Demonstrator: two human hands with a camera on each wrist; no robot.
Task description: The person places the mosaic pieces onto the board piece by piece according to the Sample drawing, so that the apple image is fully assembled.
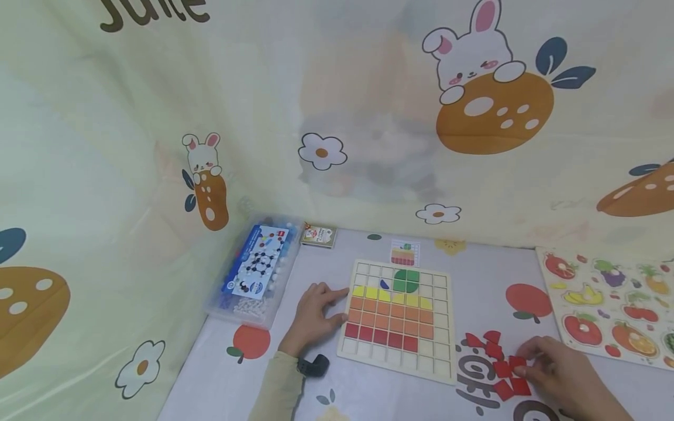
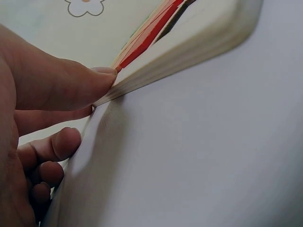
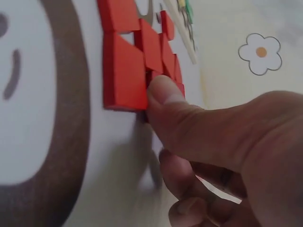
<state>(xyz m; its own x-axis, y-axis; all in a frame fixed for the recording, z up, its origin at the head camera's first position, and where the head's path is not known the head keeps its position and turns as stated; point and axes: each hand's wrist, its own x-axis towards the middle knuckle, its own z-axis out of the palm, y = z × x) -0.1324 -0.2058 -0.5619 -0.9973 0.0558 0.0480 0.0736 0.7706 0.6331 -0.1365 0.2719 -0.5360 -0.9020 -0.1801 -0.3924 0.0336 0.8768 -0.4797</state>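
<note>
A pale wooden grid board (image 1: 441,327) lies on the table. In it sit a green circle of quarter tiles (image 1: 406,281), a small blue piece (image 1: 384,285), yellow tiles (image 1: 371,292), rows of orange tiles (image 1: 389,316) and a partial row of red tiles (image 1: 380,336). My left hand (image 1: 315,313) touches the board's left edge with thumb and index finger; the left wrist view shows the thumb (image 2: 71,85) at that edge. Right of the board, my right hand (image 1: 560,371) pinches a red tile (image 1: 518,362) at the loose red pieces (image 1: 502,389). The right index fingertip is hidden.
A clear plastic box (image 1: 258,269) with a molecule-model label stands at the back left, beside a small card box (image 1: 318,235). Behind the board lies a pattern card (image 1: 405,253). A fruit puzzle board (image 1: 611,304) lies at the right. Patterned cloth hangs behind.
</note>
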